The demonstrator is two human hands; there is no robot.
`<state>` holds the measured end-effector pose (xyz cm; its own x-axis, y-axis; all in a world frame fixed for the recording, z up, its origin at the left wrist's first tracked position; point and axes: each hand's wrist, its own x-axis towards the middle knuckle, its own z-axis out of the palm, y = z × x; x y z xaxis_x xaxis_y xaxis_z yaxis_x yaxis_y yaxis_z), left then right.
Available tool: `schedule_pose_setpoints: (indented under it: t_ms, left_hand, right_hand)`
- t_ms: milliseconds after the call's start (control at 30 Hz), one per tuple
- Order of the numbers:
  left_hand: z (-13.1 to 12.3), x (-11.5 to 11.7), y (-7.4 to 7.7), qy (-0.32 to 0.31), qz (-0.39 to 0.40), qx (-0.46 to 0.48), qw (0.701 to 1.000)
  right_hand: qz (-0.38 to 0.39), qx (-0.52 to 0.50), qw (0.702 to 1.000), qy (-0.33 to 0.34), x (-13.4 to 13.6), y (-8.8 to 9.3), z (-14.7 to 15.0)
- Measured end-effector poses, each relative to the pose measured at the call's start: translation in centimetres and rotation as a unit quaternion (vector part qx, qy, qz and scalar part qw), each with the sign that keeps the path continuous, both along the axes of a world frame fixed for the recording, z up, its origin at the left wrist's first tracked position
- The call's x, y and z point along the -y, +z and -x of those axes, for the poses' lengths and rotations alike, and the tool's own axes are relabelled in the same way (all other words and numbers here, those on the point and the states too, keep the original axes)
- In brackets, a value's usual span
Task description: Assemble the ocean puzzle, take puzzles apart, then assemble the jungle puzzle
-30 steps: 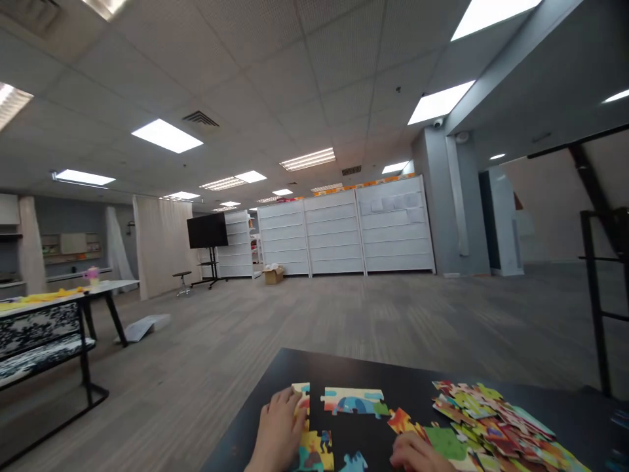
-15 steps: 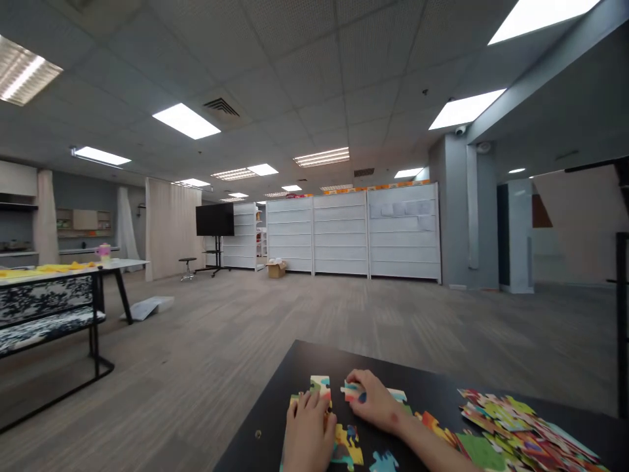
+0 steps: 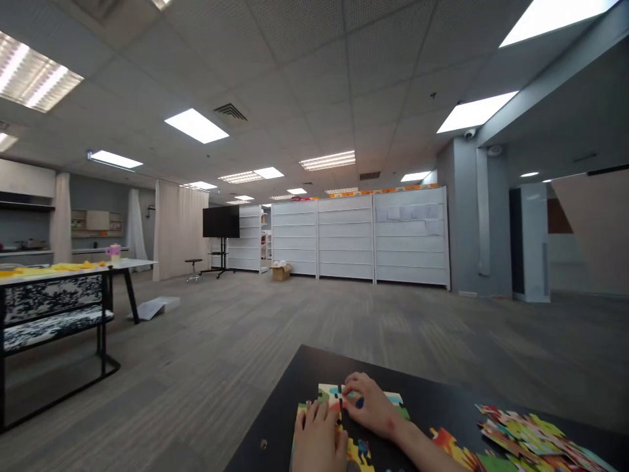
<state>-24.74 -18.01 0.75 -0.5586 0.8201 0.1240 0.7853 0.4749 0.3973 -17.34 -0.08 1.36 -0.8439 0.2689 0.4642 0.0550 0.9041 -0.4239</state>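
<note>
My hands sit at the near edge of a black table (image 3: 354, 370). My left hand (image 3: 318, 438) lies with spread fingers on colourful jigsaw pieces (image 3: 328, 394). My right hand (image 3: 372, 406) reaches across from the right, its fingertips closed on a jigsaw piece that touches the others. Both hands hide much of this group. More pieces lie below it (image 3: 360, 453). An orange-red piece (image 3: 446, 444) is near my right forearm, and a loose pile of jigsaw pieces (image 3: 533, 438) covers the table's right side.
A small round object (image 3: 263, 444) lies on the table near its left edge. Grey carpet surrounds the table. A patterned bench (image 3: 54, 308) and a white table stand at left. White shelving panels (image 3: 344, 239) and a black screen (image 3: 221, 221) stand far back.
My right hand has moved left, carrying its piece against the others. My view has swung, so the pile sits further right and lower in the picture.
</note>
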Motion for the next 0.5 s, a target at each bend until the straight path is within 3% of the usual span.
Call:
schedule_pose_setpoints:
  t_ms: [500]
  left_hand:
    - [-0.2, -0.24, 0.14, 0.007, 0.03, -0.037, 0.999]
  right_hand:
    - [-0.023, 0.029, 0.999, 0.022, 0.54, 0.53, -0.86]
